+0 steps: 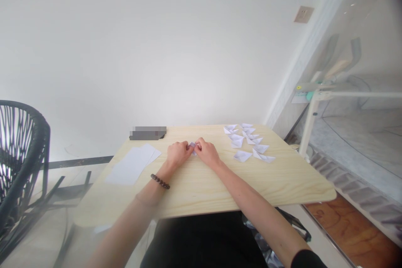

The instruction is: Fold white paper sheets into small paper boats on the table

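A small folded piece of white paper (pixel 192 145) is held just above the middle of the wooden table (pixel 201 188). My left hand (pixel 178 153) pinches its left side; a dark bead bracelet (pixel 160 181) circles that wrist. On the paper's right side, the fingers of my right hand (pixel 206 151) are closed. Most of the paper is hidden behind my fingers, so its folded shape is unclear. To the right lie several folded white paper boats, among them one paper boat (pixel 243 156) near my right forearm. Flat white paper sheets (pixel 132 165) rest left of my left hand.
A dark object (pixel 147 134), partly pixelated, lies at the table's back left edge. The white wall (pixel 188 50) rises behind the table. A black woven chair (pixel 28 146) stands at the left. At the right is a white metal frame (pixel 309 123).
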{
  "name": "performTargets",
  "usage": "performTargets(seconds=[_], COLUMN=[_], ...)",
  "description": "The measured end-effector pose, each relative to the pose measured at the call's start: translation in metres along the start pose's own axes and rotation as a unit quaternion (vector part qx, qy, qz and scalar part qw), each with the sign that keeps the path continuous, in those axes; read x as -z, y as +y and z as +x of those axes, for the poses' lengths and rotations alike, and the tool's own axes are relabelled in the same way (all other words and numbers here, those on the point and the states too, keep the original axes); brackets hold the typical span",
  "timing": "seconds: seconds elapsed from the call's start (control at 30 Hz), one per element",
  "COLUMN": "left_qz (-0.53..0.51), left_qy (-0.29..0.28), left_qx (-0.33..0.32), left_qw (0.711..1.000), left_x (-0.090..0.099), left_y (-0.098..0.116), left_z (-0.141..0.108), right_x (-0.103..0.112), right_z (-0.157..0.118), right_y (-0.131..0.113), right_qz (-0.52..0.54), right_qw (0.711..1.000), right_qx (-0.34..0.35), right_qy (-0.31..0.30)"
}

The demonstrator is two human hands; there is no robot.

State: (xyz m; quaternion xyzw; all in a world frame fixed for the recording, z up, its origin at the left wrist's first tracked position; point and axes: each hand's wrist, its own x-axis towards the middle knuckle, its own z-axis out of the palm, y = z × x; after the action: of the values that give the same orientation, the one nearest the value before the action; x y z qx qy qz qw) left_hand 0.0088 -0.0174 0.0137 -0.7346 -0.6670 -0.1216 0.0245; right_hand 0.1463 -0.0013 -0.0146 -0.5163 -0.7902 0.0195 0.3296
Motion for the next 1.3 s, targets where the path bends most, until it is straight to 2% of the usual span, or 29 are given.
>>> performTargets(seconds=[0.13, 0.37, 0.63, 0.9, 1.07, 1.3], left_qz=[-0.011, -0.079, -0.04, -0.094, -0.096, -0.091], left_qy=[0.001, -0.005, -0.015, -0.02, -0.001, -0.011], left_qx=[-0.002, -0.023, -0.002, 0.007, -0.018, -0.025], left_qw=[1.0, 0.997, 0.999, 0.995, 0.995, 0.995], left_x=[-0.0031, -0.0021, 0.0003, -0.0045, -0.0037, -0.0015], left_y=[-0.0023, -0.0075, -0.0018, -0.0054, -0.0074, -0.0064], left_z=[0.0007, -0.0025, -0.0027, -0.0001, -0.0017, -0.003], right_x=[0.0004, 0.0067, 0.0063, 0.0023, 0.0047, 0.0056], right_z=[0.0, -0.0024, -0.0019, -0.0017, -0.0021, -0.0023], right_y=[0.0006, 0.0015, 0.0003, 0.0034, 0.0039, 0.0026], right_qz=[0.012, 0.09, 0.083, 0.069, 0.09, 0.109], right_qw=[1.0, 0.995, 0.995, 0.997, 0.995, 0.993], right_qx=[0.0, 0.031, 0.022, 0.027, 0.021, 0.027], right_qy=[0.004, -0.029, -0.041, -0.025, -0.031, -0.03])
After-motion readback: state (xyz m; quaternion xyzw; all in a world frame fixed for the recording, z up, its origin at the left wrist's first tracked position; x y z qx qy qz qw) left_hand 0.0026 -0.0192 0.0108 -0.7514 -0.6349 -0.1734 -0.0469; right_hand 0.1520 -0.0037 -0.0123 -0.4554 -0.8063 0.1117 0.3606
